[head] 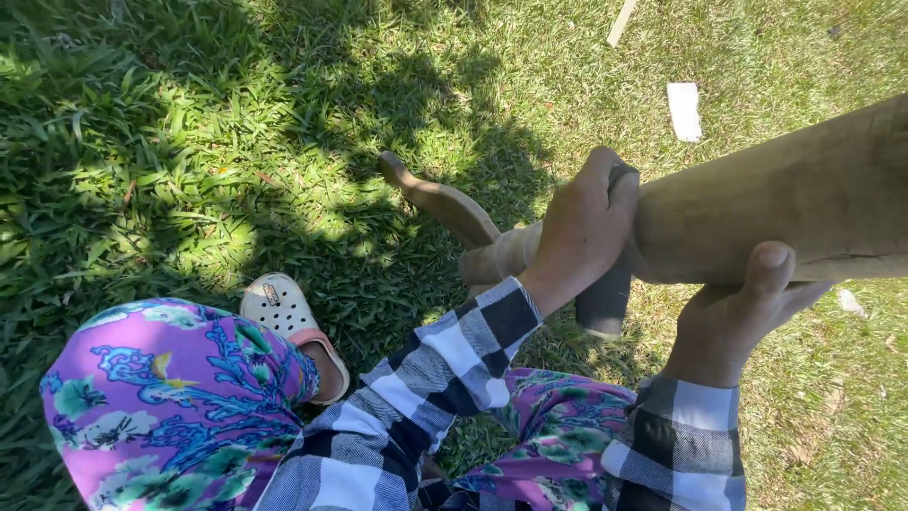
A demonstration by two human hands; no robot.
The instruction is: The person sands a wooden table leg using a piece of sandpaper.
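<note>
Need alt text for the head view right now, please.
Seen from above, the left hand presses a dark strip around a carved wooden piece that the right hand supports from below, over sunlit grass.

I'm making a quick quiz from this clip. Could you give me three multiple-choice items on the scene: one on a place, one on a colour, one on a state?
1. Where does the white scrap lie?
A. On the grass above the wooden piece
B. On the person's knee
C. In a hand

2. What colours are the person's sleeves?
A. Red and yellow
B. Black and white check
C. Plain green

3. How does the right hand meet the large wooden piece?
A. It hangs clear of it
B. It lies flat on the grass
C. It grips it from below, thumb up over the near side

Answers:
1. A, it rests on the grass near the top right.
2. B, both forearms show checks.
3. C, the thumb wraps the wood, while the left hand presses a dark tool against it.
</note>
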